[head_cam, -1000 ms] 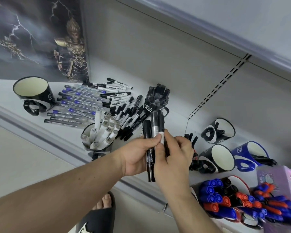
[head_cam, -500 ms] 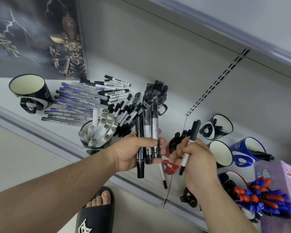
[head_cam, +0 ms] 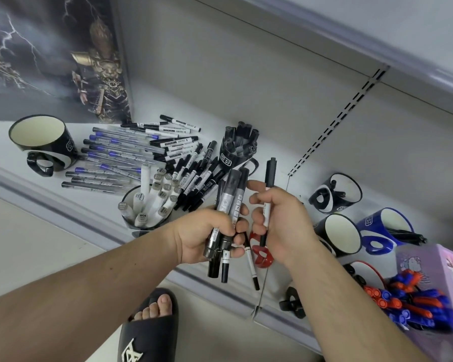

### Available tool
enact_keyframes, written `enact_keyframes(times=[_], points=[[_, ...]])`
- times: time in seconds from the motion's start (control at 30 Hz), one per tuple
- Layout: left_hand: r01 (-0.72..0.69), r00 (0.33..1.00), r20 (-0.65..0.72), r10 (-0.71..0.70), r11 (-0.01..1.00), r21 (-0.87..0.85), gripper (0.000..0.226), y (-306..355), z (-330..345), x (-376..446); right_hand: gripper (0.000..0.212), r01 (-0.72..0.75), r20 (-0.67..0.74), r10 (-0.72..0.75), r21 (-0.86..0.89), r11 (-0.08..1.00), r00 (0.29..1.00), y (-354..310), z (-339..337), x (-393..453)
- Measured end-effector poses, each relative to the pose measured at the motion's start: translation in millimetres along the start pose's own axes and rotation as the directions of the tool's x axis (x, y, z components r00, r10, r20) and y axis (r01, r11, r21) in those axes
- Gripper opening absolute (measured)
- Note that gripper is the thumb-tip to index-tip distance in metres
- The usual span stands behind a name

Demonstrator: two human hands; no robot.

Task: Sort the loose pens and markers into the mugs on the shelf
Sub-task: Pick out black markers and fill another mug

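Pens and markers (head_cam: pixel 194 176) lie loose in a wide heap on the white shelf (head_cam: pixel 272 176), between an empty black mug (head_cam: pixel 42 142) at the left and a black mug of black markers (head_cam: pixel 237 150) toward the back; a third mug holding grey-capped markers (head_cam: pixel 149 205) stands at the shelf's front edge. To the right stand more mugs, black and blue (head_cam: pixel 382 228), and a cluster of red and blue markers (head_cam: pixel 408 301) beside a purple box (head_cam: pixel 434 273).

The left hand (head_cam: pixel 204 239) is curled tight around a bundle of thick black markers (head_cam: pixel 228 212), fingers wrapped across the barrels, which stand roughly upright with their ends sticking out below the palm; one thin pen (head_cam: pixel 251 265) hangs from the lowest fingers. The left forearm comes in from the lower left.

The right hand (head_cam: pixel 283 223), just beside the left, pinches a single slim black-capped marker (head_cam: pixel 268 194) upright between thumb and curled fingers, its cap pointing up. The right forearm enters from the lower right.
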State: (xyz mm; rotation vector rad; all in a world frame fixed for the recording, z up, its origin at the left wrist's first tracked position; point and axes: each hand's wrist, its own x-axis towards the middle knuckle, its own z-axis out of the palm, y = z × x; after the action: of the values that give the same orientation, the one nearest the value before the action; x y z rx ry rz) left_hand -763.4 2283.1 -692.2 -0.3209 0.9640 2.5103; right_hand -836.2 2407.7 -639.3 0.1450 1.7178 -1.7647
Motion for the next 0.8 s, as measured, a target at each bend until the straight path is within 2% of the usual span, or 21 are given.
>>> enact_keyframes(times=[0.03,0.1,0.13,0.2,0.23,0.27,0.3,0.33,0.43,0.53,0.57,0.63,0.67,0.73,0.8], points=[[-0.007,0.998,-0.054,0.011,0.998,0.069,0.045,1,2,1,0.016,0.006,0.018,-0.006,0.004,1.0,1.0,-1,0,2],[-0.003,0.968,-0.235,0.088,0.941,0.339,0.039,3,6,4,0.008,0.035,0.009,-0.035,-0.069,0.997,0.999,-1,-2,4],[0.024,0.928,-0.33,0.172,0.858,0.513,0.036,5,9,5,0.013,0.05,-0.02,-0.053,-0.145,0.988,0.998,0,-3,3],[0.128,0.834,-0.411,0.368,0.595,0.794,0.036,4,11,8,0.023,0.083,-0.041,-0.097,-0.263,0.961,0.994,6,-3,2],[0.172,0.809,-0.399,0.431,0.475,0.863,0.037,3,12,8,0.029,0.103,-0.025,-0.114,-0.283,0.954,0.993,11,-2,2],[0.193,0.803,-0.377,0.461,0.397,0.897,0.036,2,15,7,0.034,0.118,-0.028,-0.132,-0.291,0.949,0.991,15,1,2],[0.193,0.811,-0.356,0.464,0.363,0.912,0.034,1,18,8,0.036,0.135,-0.048,-0.155,-0.295,0.946,0.987,19,2,4],[0.182,0.824,-0.345,0.45,0.367,0.912,0.035,-1,20,9,0.033,0.141,-0.072,-0.167,-0.28,0.95,0.983,22,3,6],[0.12,0.888,-0.325,0.326,0.518,0.847,0.047,-2,25,10,0.023,0.101,-0.093,-0.116,-0.154,0.983,0.989,25,2,13],[0.122,0.916,-0.318,0.246,0.584,0.803,0.06,-3,26,7,0.022,0.053,-0.092,-0.065,-0.129,0.99,0.994,23,-4,13],[0.097,0.93,-0.31,0.195,0.684,0.723,0.062,-4,22,8,0.015,0.056,-0.071,-0.064,-0.12,0.991,0.995,21,-6,12],[0.03,0.971,-0.227,0.072,0.908,0.417,0.057,-1,21,8,0.01,0.053,-0.032,-0.055,-0.077,0.996,0.998,15,-10,10],[0.003,0.985,-0.166,0.041,0.967,0.256,0.055,1,22,8,0.011,0.046,-0.023,-0.046,-0.027,0.999,0.999,11,-13,9],[0.03,0.991,-0.132,-0.024,0.999,0.043,0.06,4,20,6,0.012,0.049,-0.004,-0.049,0.08,0.996,0.999,4,-19,8],[0.059,0.987,-0.148,-0.064,0.997,-0.04,0.061,7,16,4,0.018,0.063,0.0,-0.064,0.149,0.987,0.998,-1,-24,7]])
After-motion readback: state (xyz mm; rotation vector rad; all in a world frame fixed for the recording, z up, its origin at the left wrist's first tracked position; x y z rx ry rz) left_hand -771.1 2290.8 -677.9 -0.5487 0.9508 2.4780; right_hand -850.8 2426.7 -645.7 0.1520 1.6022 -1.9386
